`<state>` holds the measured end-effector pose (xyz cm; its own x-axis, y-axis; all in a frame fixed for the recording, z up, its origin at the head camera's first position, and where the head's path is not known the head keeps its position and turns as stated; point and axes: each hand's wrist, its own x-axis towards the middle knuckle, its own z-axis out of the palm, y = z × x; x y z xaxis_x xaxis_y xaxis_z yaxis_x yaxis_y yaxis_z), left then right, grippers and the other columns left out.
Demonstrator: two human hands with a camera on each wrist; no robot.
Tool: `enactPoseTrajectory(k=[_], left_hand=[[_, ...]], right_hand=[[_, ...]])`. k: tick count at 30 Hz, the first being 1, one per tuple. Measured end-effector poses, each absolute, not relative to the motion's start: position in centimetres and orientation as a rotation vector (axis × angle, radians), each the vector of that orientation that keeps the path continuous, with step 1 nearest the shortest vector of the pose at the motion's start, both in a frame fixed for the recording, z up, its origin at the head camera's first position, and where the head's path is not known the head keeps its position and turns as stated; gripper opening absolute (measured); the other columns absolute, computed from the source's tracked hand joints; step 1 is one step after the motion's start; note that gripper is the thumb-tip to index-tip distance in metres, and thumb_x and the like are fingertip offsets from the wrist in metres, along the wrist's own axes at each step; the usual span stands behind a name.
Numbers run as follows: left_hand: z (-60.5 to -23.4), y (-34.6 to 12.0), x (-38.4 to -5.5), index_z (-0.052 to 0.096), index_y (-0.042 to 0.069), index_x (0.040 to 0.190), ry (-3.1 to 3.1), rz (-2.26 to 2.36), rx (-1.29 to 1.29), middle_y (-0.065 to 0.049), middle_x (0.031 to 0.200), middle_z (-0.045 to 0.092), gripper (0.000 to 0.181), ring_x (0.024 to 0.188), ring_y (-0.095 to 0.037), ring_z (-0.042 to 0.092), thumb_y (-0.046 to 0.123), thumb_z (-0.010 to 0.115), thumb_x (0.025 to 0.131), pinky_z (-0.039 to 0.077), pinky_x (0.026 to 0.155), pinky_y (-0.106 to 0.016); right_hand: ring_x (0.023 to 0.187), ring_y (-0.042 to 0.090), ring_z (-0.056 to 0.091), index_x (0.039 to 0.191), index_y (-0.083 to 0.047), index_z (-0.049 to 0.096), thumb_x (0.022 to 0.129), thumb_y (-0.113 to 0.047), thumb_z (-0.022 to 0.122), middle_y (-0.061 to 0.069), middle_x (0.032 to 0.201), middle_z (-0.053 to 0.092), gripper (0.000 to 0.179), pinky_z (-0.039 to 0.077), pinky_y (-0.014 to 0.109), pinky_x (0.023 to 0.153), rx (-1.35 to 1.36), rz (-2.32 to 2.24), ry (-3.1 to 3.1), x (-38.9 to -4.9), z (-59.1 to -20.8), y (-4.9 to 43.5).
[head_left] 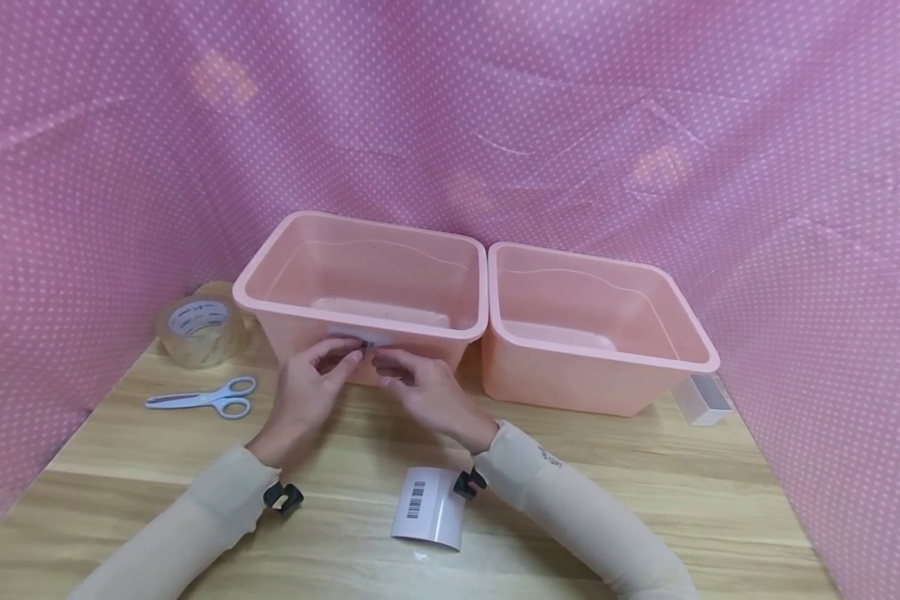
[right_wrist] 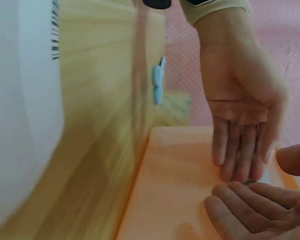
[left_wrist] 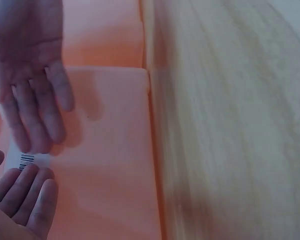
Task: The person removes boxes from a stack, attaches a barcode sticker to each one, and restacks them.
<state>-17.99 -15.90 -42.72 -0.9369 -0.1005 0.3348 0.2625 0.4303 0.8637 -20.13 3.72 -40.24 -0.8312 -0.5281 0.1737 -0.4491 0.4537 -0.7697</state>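
A small label with a barcode [left_wrist: 26,160] lies against the front wall of the left pink bin [head_left: 360,322], just under its rim. My left hand [head_left: 311,392] is at the label's left part, fingertips against the bin wall. From the other side my right hand [head_left: 435,396] touches the same label, its fingers close to the left fingertips. Both wrist views show the fingers fairly straight and laid on the label, covering much of it. On the table, between my forearms, is a slightly curled white sheet with a barcode [head_left: 417,504].
Beside the left bin stands a second pink bin [head_left: 562,375]. A roll of clear tape [head_left: 202,329] and light blue scissors [head_left: 202,400] are at the left. A small white box [head_left: 701,400] sits at the right. Pink dotted cloth [head_left: 450,125] surrounds the table.
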Motion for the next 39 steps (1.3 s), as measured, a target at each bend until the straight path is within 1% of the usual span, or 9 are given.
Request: enactPoseTrajectory(k=[9,11,18,26,28,31,34,36,39], left_hand=[[-41.8,-16.5,-18.2,0.072,0.009,0.119,-2.272,-1.602,-0.126,-0.011,0.118,0.076,0.029,0.101,0.005,0.064,0.030,0.065,0.100,0.050,0.087,-0.008],[-41.7,-16.6,-18.3,0.073,0.009,0.117,-2.293,-1.575,-0.095,-0.010,0.115,0.077,0.028,0.100,0.004,0.065,0.029,0.065,0.100,0.050,0.086,-0.007],[-42.1,-16.5,-18.8,0.077,0.009,0.109,-2.481,-1.419,-0.013,-0.007,0.108,0.079,0.026,0.105,-0.018,0.069,0.030,0.064,0.100,0.050,0.087,-0.017],[-40.7,-16.3,-18.4,0.075,0.008,0.112,-2.328,-1.569,0.016,-0.011,0.111,0.078,0.025,0.093,0.006,0.065,0.028,0.065,0.100,0.051,0.082,-0.006],[-40.7,-16.2,-18.4,0.075,0.008,0.113,-2.334,-1.586,0.007,-0.012,0.113,0.077,0.025,0.097,0.003,0.066,0.027,0.065,0.100,0.050,0.083,-0.005],[-41.1,-16.1,-18.3,0.074,0.007,0.115,-2.390,-1.573,-0.020,-0.011,0.116,0.077,0.025,0.106,-0.011,0.068,0.025,0.065,0.100,0.048,0.086,-0.005],[-41.7,-15.8,-18.4,0.074,0.007,0.116,-2.432,-1.561,-0.049,-0.012,0.119,0.075,0.025,0.113,-0.023,0.069,0.023,0.066,0.099,0.053,0.092,-0.015],[-42.0,-15.5,-18.3,0.074,0.008,0.116,-2.464,-1.554,-0.062,-0.011,0.120,0.075,0.024,0.114,-0.025,0.069,0.023,0.067,0.099,0.056,0.095,-0.025],[-42.6,-14.9,-18.0,0.074,0.011,0.116,-2.511,-1.558,-0.089,-0.009,0.121,0.074,0.022,0.112,-0.024,0.070,0.022,0.068,0.098,0.058,0.091,-0.028]], right_hand=[[0.125,0.015,0.066,0.138,-0.014,0.062,0.097,-0.012,0.062,0.002,0.135,0.069,0.041,0.055,0.026,0.103,-0.837,-1.480,2.565,-20.5,-40.4,3.4],[0.124,0.015,0.066,0.138,-0.013,0.062,0.096,-0.010,0.062,0.003,0.134,0.070,0.042,0.056,0.026,0.102,-0.836,-1.526,2.553,-20.5,-40.2,3.4],[0.122,0.017,0.067,0.138,-0.014,0.062,0.096,-0.012,0.063,0.003,0.134,0.070,0.042,0.056,0.027,0.101,-0.782,-1.458,2.565,-20.2,-40.3,3.2],[0.122,0.019,0.068,0.135,-0.009,0.064,0.096,-0.005,0.061,0.007,0.132,0.070,0.040,0.058,0.028,0.099,-0.803,-1.605,2.508,-20.5,-40.2,3.6],[0.122,0.020,0.068,0.135,-0.008,0.063,0.096,-0.005,0.060,0.008,0.133,0.070,0.039,0.058,0.027,0.099,-0.798,-1.627,2.487,-20.5,-40.1,4.0],[0.121,0.020,0.068,0.135,-0.008,0.064,0.097,-0.005,0.061,0.008,0.132,0.070,0.038,0.058,0.025,0.098,-0.784,-1.625,2.460,-20.5,-40.3,4.7],[0.116,0.020,0.071,0.132,-0.008,0.066,0.097,-0.006,0.062,0.007,0.128,0.072,0.035,0.058,0.024,0.096,-0.751,-1.627,2.431,-20.3,-40.8,5.6],[0.111,0.021,0.072,0.126,-0.009,0.069,0.096,-0.006,0.064,0.007,0.122,0.075,0.030,0.059,0.022,0.094,-0.722,-1.623,2.428,-20.1,-41.3,6.4],[0.106,0.022,0.073,0.120,-0.010,0.071,0.095,-0.008,0.066,0.008,0.116,0.076,0.025,0.058,0.020,0.089,-0.697,-1.584,2.435,-19.8,-42.0,7.4]])
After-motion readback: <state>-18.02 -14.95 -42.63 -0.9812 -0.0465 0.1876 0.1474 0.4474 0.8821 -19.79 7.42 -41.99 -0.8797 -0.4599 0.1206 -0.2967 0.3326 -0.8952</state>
